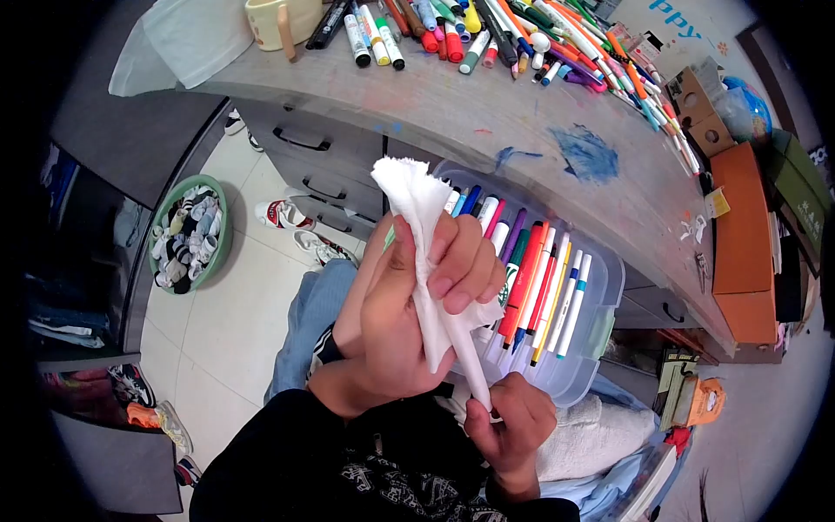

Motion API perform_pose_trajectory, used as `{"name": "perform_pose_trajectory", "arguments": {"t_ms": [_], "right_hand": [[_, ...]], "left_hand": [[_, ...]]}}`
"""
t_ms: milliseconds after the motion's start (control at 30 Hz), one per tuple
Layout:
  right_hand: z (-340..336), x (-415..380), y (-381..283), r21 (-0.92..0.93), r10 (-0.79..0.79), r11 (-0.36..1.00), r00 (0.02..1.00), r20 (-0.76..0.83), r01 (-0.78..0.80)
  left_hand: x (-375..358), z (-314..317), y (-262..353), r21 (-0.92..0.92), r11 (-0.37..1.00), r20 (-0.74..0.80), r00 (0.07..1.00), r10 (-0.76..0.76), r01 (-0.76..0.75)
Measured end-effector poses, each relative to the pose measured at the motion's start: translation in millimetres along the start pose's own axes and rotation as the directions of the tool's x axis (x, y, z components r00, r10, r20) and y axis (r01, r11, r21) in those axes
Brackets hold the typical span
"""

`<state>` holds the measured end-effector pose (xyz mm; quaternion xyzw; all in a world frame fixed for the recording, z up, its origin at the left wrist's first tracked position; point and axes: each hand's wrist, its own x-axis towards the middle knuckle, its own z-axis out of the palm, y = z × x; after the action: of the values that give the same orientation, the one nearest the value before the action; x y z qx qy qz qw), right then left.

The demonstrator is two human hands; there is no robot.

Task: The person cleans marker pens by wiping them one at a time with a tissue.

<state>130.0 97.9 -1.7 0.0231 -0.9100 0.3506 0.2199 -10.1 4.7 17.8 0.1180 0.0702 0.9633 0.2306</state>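
My left hand (400, 304) is closed around a crumpled white tissue (410, 196), which sticks out above and below the fingers. The tissue wraps the upper part of a slim white marker (470, 370), whose tip is hidden. Lower down, my right hand (513, 422) pinches the marker's bare end between thumb and fingers. Just behind both hands is a clear plastic box (600, 339) holding a row of markers (539, 291) in red, white, yellow, purple and other colours.
A grey desk (417, 100) with blue stains curves ahead, bearing a large heap of pens (522, 35) and a cream mug (283, 22). An orange box (744, 244) stands at right. On the floor are a green basin (224, 239) of socks and several shoes (283, 213).
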Motion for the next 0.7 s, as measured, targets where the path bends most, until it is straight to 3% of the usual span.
{"name": "perform_pose_trajectory", "arguments": {"t_ms": [133,233,300,367,467,500,567,633,700], "right_hand": [[0.0,-0.4,0.8,-0.008,-0.003,1.0,1.0,0.011,0.003],[-0.5,-8.0,2.7,0.05,0.007,0.999,1.0,-0.003,-0.007],[-1.5,-13.0,5.2,0.113,0.027,0.993,1.0,-0.009,-0.026],[-2.2,-16.5,5.9,0.09,0.085,0.993,0.99,-0.111,-0.075],[-4.9,-17.2,10.3,0.091,0.154,0.986,0.962,-0.227,-0.136],[-3.8,-13.1,13.5,0.084,0.134,0.99,0.942,-0.307,-0.114],[-4.7,-7.1,7.9,0.126,0.238,0.971,0.878,-0.414,-0.204],[-16.1,-8.2,22.2,-0.003,0.084,0.995,0.864,-0.496,-0.099],[-17.7,-2.9,11.9,0.149,0.207,0.978,0.749,-0.63,-0.145]], "left_hand": [[5.4,-3.9,6.0,0.005,1.0,-0.031,0.999,-0.007,0.007],[16.3,-17.7,18.1,-0.041,0.969,-0.021,0.97,0.244,-0.245],[19.7,-23.8,37.4,-0.164,0.943,-0.025,0.957,0.29,-0.29],[19.4,-21.2,40.6,-0.209,0.941,-0.021,0.963,0.269,-0.267],[18.8,-18.3,33.3,-0.137,0.975,-0.05,0.984,0.169,-0.175],[18.9,-25.3,31.3,-0.133,0.984,0.037,0.991,0.128,-0.122],[13.7,-16.1,26.4,-0.033,0.992,-0.065,0.991,0.116,-0.118],[13.1,-18.3,23.4,-0.033,0.995,-0.012,0.996,0.089,-0.089],[12.6,-18.5,21.2,-0.03,0.998,0.044,0.997,0.065,-0.064]]}}
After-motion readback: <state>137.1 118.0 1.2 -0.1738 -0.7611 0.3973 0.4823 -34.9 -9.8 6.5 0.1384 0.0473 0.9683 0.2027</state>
